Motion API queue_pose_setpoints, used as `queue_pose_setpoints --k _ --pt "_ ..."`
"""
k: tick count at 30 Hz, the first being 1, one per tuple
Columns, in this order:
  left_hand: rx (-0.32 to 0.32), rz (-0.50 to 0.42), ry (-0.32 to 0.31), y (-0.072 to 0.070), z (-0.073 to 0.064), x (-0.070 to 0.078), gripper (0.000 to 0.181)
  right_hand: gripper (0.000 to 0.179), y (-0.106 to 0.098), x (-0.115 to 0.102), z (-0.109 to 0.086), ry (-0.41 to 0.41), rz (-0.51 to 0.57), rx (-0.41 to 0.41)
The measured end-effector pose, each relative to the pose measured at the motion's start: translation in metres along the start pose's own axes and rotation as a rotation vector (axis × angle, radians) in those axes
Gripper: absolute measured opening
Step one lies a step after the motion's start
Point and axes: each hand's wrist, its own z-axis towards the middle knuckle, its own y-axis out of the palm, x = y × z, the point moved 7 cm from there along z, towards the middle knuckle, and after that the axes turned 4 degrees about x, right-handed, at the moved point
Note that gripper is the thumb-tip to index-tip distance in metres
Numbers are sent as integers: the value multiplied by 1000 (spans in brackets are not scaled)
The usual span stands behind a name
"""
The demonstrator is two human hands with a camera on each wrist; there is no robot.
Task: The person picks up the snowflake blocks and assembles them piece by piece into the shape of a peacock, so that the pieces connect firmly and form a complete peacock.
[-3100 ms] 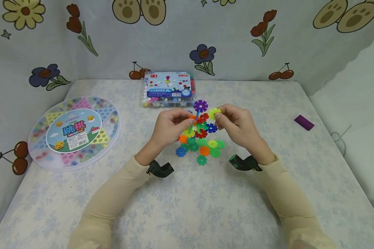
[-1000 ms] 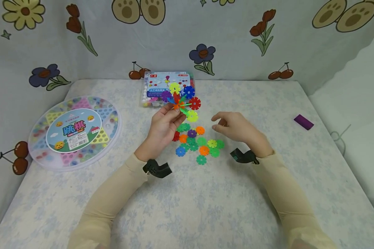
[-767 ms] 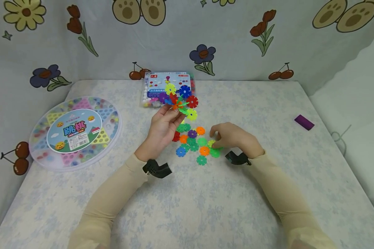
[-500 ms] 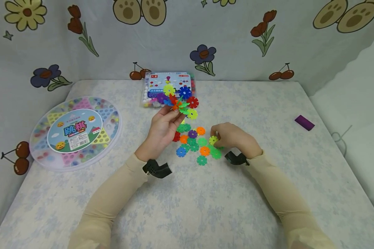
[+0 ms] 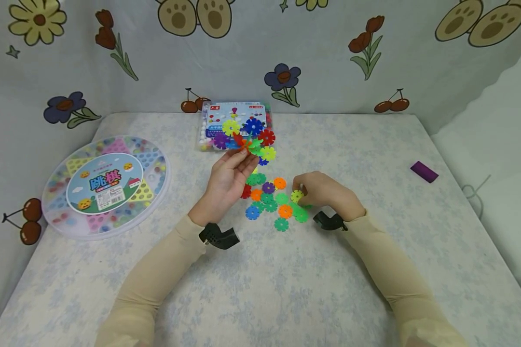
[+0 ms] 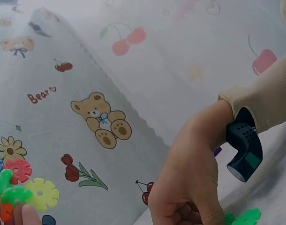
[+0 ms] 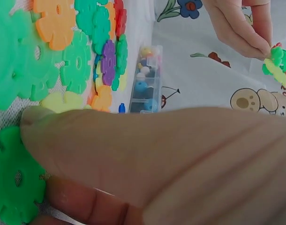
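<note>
In the head view, my left hand [image 5: 226, 180] holds up a cluster of joined snowflake discs [image 5: 254, 146] between thumb and fingers. Yellow, blue, red, purple and green discs fan out from its centre. My right hand [image 5: 330, 193] is low over the table, fingers curled, at the right side of the loose discs [image 5: 269, 205]. Its thumb and fingers pinch a yellow snowflake disc [image 5: 297, 196]; the right wrist view shows the thumb [image 7: 110, 145] across that disc's edge, with the grip partly hidden. A green disc [image 7: 16, 178] lies beside those fingers.
A round clear Chinese checkers set [image 5: 160, 202] lies at the left. Behind the left hand sits a boxed molecular model kit [image 5: 236, 110], partly covered by the cluster. A small purple piece [image 5: 424, 172] lies at the right. Patterned cloth [image 5: 330, 62] hangs behind the table.
Both hands were together at the cluster; the right hand has since come down to the discs, and the yellow disc has shifted slightly. The left hand has moved the cluster left and tilted it.
</note>
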Motion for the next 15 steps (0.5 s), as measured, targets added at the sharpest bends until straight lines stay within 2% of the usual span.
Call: queue_pose_setpoints --k 4,7,9,11,15 --pt "-16 -4 -29 -1 0 -2 4 17 -3 -2 0 -63 28 40" --pt "-40 12 -28 -1 -1 -3 7 16 -15 -4 -2 -124 146 149" --pt "-61 38 -13 0 -1 -3 9 18 -27 -6 -7 -150 314 235" --pt "-80 71 4 2 -1 -2 9 21 -39 -8 -14 -168 534 303" --pt "-102 139 31 4 -2 -3 8 31 -52 -14 -26 -174 901 357"
